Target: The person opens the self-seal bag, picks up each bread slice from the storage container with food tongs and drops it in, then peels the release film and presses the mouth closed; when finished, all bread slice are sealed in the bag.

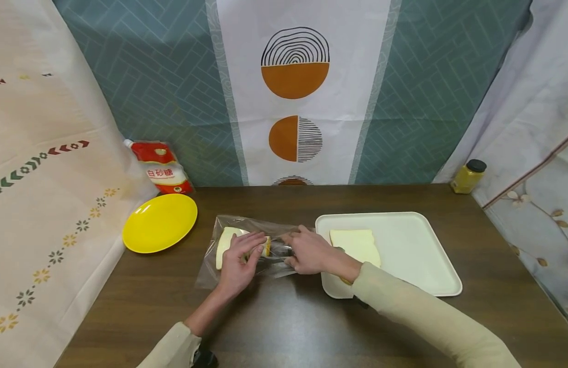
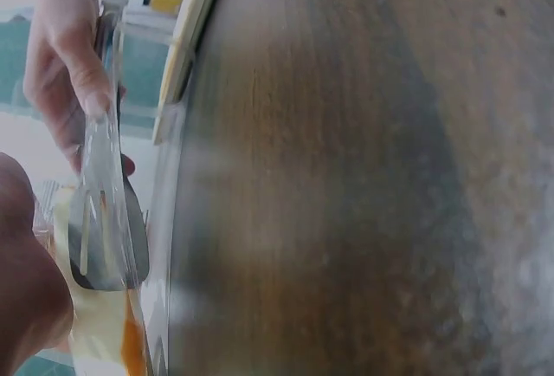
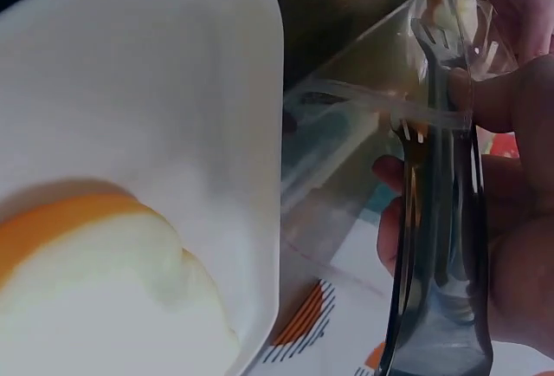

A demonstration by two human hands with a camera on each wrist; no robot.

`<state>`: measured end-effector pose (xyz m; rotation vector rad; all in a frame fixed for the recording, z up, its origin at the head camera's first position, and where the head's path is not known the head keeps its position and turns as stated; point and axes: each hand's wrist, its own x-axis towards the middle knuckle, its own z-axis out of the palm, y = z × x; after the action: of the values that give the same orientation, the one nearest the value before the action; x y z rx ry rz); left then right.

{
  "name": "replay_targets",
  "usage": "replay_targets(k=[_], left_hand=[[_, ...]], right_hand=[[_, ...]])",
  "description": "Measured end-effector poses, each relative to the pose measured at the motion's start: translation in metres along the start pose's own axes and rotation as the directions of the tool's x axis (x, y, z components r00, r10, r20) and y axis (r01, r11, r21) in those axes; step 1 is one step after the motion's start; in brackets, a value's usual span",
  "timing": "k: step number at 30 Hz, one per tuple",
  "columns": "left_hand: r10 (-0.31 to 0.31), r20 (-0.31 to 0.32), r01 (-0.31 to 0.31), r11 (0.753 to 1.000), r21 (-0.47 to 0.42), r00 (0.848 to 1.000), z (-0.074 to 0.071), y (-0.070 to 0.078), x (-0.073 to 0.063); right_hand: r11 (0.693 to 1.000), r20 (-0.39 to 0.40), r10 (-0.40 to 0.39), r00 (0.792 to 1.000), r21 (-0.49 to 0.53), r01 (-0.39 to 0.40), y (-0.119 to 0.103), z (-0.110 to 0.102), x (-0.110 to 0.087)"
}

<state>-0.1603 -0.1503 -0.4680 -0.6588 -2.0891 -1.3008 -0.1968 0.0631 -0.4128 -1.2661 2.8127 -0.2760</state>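
Note:
A bread slice (image 1: 224,244) lies inside a clear plastic bag (image 1: 208,274) left of the tray. My left hand (image 1: 240,261) rests over the bagged slice, fingers fairly straight and thumb apart. From the right, my right hand (image 1: 311,251) grips metal tongs (image 3: 450,229) with fork-like slotted ends. In the left wrist view the tongs (image 2: 136,242) reach into the bag beside the bread (image 2: 95,324), with the film draped over them. Another bread slice (image 1: 355,248) sits on the white tray (image 1: 415,258), partly beneath my right forearm.
A yellow plate (image 1: 160,223) stands at the left, in front of a red-and-white sugar pouch (image 1: 161,168). At the back right corner is a small yellow jar (image 1: 468,177) with a black lid. Patterned cloths (image 1: 173,76) hang around the wooden table (image 1: 284,327).

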Motion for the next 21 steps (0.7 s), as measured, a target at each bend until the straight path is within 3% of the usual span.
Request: replay_targets(k=[14,21], left_hand=[[-0.04,0.014,0.04,0.998,0.046,0.999,-0.0025,-0.0093,-0.0017],[-0.047,0.013,0.046,0.998,0.036,0.999,-0.003,-0.009,-0.001]], right_hand=[[0.998,0.048,0.058,0.997,0.015,-0.059,-0.0027,-0.0007,0.0034],[0.999,0.068,0.043,0.997,-0.004,-0.043,0.0002,-0.0041,0.0047]])
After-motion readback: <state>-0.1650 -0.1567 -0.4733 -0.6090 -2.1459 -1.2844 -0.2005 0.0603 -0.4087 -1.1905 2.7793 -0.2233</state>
